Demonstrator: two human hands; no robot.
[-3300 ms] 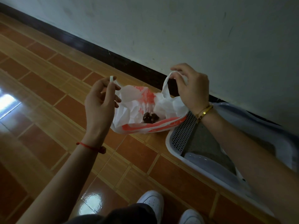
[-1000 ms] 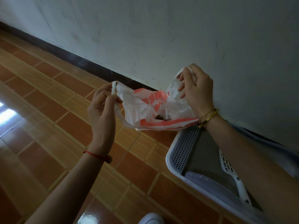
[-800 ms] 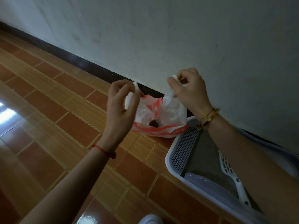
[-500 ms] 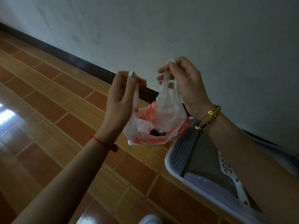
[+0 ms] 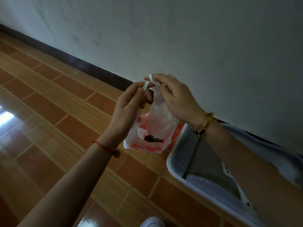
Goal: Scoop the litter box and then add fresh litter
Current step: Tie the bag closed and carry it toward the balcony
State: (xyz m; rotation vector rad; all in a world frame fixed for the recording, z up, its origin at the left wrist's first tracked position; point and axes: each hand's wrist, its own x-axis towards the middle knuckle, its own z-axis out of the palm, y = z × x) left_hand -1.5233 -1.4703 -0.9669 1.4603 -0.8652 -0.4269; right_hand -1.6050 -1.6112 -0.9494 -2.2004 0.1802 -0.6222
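Left hand grip: pinching bag handle | Right hand grip: pinching other handle | plastic bag hangs beside litter box, dark clumps inside

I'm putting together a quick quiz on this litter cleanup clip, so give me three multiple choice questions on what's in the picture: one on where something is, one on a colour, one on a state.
1. Where does the plastic bag hang?
A. Inside the litter box
B. In the air between both hands, above the floor
C. Flat on the tiles

2. What colour is the cord on the left wrist?
A. Red
B. Blue
C. Green

3. What state are the bag's handles in?
A. Spread wide apart
B. Torn off
C. Drawn together at the top

Answers:
1 B, the bag dangles from the left hand and right hand, left of the litter box.
2 A, the cord is red.
3 C, both hands pinch the handles close together.
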